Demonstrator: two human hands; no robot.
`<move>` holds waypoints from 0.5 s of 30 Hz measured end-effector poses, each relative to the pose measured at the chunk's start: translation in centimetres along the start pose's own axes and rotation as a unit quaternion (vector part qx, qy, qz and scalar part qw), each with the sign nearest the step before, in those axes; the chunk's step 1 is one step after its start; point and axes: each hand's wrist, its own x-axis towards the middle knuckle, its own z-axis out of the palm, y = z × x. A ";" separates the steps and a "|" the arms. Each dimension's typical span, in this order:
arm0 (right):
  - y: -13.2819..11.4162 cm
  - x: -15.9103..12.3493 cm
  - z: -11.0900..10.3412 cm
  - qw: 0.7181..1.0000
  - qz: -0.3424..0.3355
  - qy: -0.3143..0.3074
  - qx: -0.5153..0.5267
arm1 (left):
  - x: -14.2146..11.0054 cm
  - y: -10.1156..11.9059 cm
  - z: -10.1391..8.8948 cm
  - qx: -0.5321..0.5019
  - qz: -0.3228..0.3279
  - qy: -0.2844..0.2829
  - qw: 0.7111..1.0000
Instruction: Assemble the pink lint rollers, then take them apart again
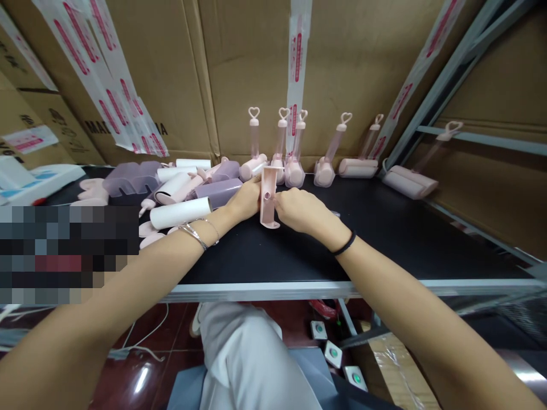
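Observation:
A pale pink plastic lint roller frame [269, 213] with a small round hole in its middle stands upright above the black table mat. My left hand [245, 200] grips it from the left, its fingertips partly hidden behind the frame. On the right side my right hand [298, 210] is closed, with thumb and finger pinched against the frame near the hole. Whatever that pinch may hold is too small or too covered to make out. Left of my left hand lie white paper rolls [179, 213], translucent purple covers [216, 192] and more pink parts [94, 191].
Several put-together lint rollers with heart-ended handles stand or lie along the back, among them one roller [325, 172] near the middle and another [411, 181] at the right. Cardboard [248, 62] walls the back. A metal edge [265, 290] runs along the front.

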 end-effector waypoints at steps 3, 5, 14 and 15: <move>0.1 0.0 0.0 1.000 -0.005 -0.002 -0.011 | 0.4 0.3 -0.1 0.044 0.010 -0.037 0.998; 0.2 -0.1 0.0 1.000 -0.005 -0.002 -0.014 | 0.8 0.4 -0.1 0.066 0.009 -0.062 0.996; 0.8 0.1 -0.1 1.000 0.030 -0.005 0.002 | 1.5 0.1 0.5 0.106 -0.021 -0.061 0.992; 0.8 0.2 -0.1 1.000 0.028 -0.005 0.002 | 1.5 0.2 0.5 0.110 -0.021 -0.058 0.992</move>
